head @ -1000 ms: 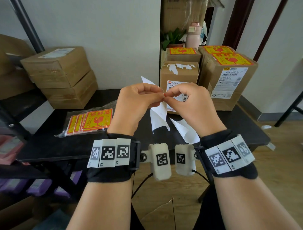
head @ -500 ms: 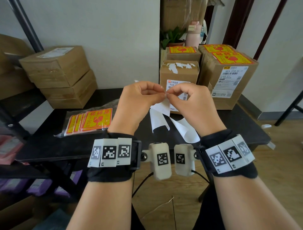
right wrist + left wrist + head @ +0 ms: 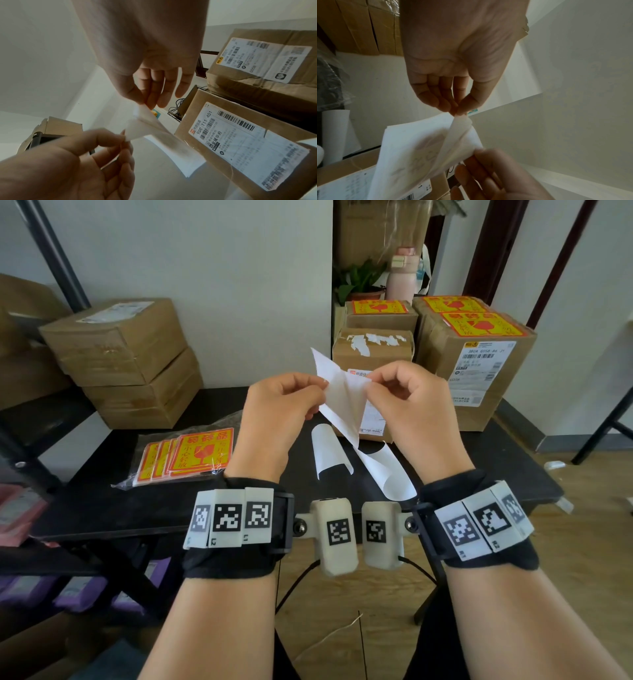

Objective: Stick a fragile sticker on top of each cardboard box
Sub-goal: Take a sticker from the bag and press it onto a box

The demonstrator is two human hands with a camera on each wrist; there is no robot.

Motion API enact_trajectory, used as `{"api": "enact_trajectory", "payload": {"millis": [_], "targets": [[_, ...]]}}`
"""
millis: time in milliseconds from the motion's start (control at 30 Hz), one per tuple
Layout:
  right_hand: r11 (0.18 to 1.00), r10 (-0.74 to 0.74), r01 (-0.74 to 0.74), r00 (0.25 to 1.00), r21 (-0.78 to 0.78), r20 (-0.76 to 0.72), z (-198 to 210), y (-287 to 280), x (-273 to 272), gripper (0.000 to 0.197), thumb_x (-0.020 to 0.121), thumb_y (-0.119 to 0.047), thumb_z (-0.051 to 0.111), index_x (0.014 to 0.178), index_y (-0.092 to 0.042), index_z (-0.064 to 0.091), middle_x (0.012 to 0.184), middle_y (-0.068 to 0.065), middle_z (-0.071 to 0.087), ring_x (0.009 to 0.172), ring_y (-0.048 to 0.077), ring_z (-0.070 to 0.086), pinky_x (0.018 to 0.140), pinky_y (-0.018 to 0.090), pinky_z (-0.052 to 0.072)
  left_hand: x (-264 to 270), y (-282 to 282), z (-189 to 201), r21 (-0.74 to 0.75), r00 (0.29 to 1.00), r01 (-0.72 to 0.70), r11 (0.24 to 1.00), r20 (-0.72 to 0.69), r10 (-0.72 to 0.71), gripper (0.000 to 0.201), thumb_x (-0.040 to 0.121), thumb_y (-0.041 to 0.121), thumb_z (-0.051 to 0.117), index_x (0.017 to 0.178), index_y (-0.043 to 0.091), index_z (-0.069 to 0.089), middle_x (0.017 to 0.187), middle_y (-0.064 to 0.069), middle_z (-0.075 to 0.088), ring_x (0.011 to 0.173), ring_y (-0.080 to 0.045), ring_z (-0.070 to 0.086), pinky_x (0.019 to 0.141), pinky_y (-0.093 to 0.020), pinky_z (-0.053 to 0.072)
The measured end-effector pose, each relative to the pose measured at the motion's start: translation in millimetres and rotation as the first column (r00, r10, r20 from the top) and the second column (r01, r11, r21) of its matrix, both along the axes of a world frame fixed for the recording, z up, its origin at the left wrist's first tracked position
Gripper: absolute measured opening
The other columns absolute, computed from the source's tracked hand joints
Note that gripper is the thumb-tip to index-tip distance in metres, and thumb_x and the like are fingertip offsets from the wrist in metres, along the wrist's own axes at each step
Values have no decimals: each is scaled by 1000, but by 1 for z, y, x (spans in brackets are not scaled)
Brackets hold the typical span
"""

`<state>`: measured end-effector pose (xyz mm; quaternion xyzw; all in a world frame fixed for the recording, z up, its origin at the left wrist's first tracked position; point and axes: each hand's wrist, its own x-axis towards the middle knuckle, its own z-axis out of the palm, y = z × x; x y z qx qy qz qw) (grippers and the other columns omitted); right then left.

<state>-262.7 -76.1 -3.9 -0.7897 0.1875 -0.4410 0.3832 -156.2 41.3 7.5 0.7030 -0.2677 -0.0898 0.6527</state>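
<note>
Above the black table I hold a fragile sticker sheet in the air, its white back toward me. My left hand pinches one layer at the top corner and my right hand pinches the other. The two layers part there, as the left wrist view shows at the sheet below my left hand. In the right wrist view my right hand pinches the sheet. Just behind it stands a cardboard box whose top carries only torn white label scraps.
A plastic bag of red-and-yellow fragile stickers lies at the table's left. Two curled white backing papers lie in the middle. Boxes bearing stickers stand back right. Two stacked plain boxes sit back left.
My fingertips, which met at one corner, have drawn apart. The sheet's two layers have begun to separate and it stands higher between my hands.
</note>
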Motion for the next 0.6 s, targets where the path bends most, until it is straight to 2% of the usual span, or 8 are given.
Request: {"api": "enact_trajectory", "payload": {"millis": [100, 200, 300, 367, 467, 600], "targets": [[997, -19, 18, 1000, 75, 20, 3, -2, -1, 8, 91, -14, 60, 92, -18, 67, 82, -9, 65, 77, 3, 63, 69, 10, 49, 6, 1, -3, -33, 996, -62, 998, -66, 60, 12, 88, 12, 63, 89, 18, 73, 80, 1, 68, 68, -4, 60, 58, -7, 50], [990, -22, 18, 999, 140, 25, 5, -3, 1, 9, 91, -14, 58, 92, -19, 65, 79, -6, 66, 69, -1, 62, 68, 13, 51, 11, 1, -6, -37, 993, -65, 997, -100, 61, 9, 89, 17, 66, 96, 16, 72, 88, -2, 71, 73, -6, 65, 61, -11, 51], [985, -40, 33, 999, 167, 36, 6, -4, 5, 9, 92, -12, 58, 95, -17, 65, 78, -3, 67, 65, -1, 63, 67, 17, 54, 17, 0, -8, -53, 986, -85, 995, -149, 76, 10, 90, 15, 64, 99, 13, 69, 93, -8, 72, 76, -11, 68, 70, -21, 57], [978, -64, 50, 996, 203, 59, 6, -4, 8, 10, 91, -11, 57, 96, -14, 66, 75, 0, 67, 64, 3, 65, 66, 20, 55, 23, 0, -10, -62, 977, -136, 989, -175, 124, 11, 91, 11, 63, 101, 9, 66, 90, -11, 71, 70, -13, 68, 69, -24, 59], [961, -89, 58, 991, 271, 103, 8, -5, 11, 12, 90, -9, 55, 95, -14, 65, 74, 3, 69, 63, 8, 67, 64, 21, 56, 33, 3, -14, -58, 964, -234, 970, -139, 224, 9, 91, 4, 59, 98, 9, 62, 84, -10, 70, 59, -14, 67, 63, -25, 60], [946, -137, 87, 980, 312, 143, 9, -10, 16, 11, 91, -11, 55, 94, -15, 64, 75, 5, 70, 62, 8, 67, 64, 21, 56, 49, 3, -21, -32, 937, -328, 944, -136, 321, 17, 92, 0, 53, 90, 11, 66, 71, -5, 68, 58, -16, 66, 72, -32, 61]]}}
